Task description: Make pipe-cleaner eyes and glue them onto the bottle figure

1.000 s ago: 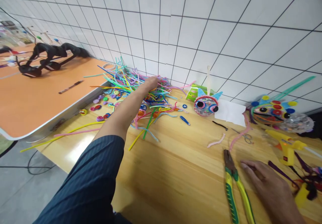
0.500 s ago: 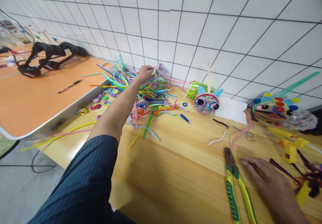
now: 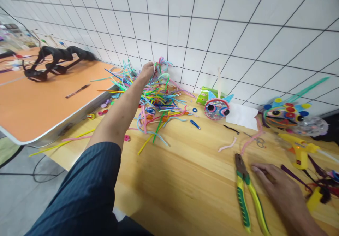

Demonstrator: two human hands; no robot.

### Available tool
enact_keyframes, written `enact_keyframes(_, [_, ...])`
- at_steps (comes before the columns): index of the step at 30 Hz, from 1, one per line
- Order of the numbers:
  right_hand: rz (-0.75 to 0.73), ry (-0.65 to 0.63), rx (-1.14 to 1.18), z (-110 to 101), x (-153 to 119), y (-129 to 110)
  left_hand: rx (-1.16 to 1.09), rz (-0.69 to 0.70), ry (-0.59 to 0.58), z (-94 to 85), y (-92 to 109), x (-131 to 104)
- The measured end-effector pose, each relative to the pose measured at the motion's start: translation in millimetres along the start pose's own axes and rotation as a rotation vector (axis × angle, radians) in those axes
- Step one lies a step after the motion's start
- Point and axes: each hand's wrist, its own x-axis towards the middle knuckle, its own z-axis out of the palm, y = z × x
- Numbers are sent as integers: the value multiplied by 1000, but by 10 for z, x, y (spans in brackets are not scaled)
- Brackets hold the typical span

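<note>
My left hand [image 3: 147,70] reaches far across the wooden table to the back of a heap of coloured pipe cleaners [image 3: 161,96]. Its fingers are closed on a pale pipe cleaner [image 3: 153,62] that stands up beside them, with pink, blue and green ones bunched to the right. My right hand [image 3: 280,186] rests on the table, loosely curled, with nothing visible in it. Just left of it lie pliers [image 3: 243,176] with green and yellow handles. A pink fuzzy strip [image 3: 250,140] runs from near the plier jaws towards a pair of scissors [image 3: 260,142].
Two decorated fish-like figures, one blue-eared [image 3: 216,108] and one with button spots [image 3: 286,116], stand near the tiled wall. A yellow glue gun [image 3: 300,151] lies at right. An orange table [image 3: 53,112] at left bears a pen [image 3: 77,91] and black straps [image 3: 55,57].
My left hand has moved slightly left and up at the back of the heap, and the bunch of pipe cleaners beside it has shifted. The right hand stays by the pliers.
</note>
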Motion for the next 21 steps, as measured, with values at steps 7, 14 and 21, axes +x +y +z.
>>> enact_keyframes(7, [-31, -14, 20, -26, 9, -13, -88, -47, 48, -126, 121, -72])
enact_keyframes(14, [-11, -3, 14, -13, 3, -11, -133, -27, 22, -264, 226, -97])
enact_keyframes(21, [2, -19, -13, -20, 14, -13, 117, -28, -26, -439, 201, -206])
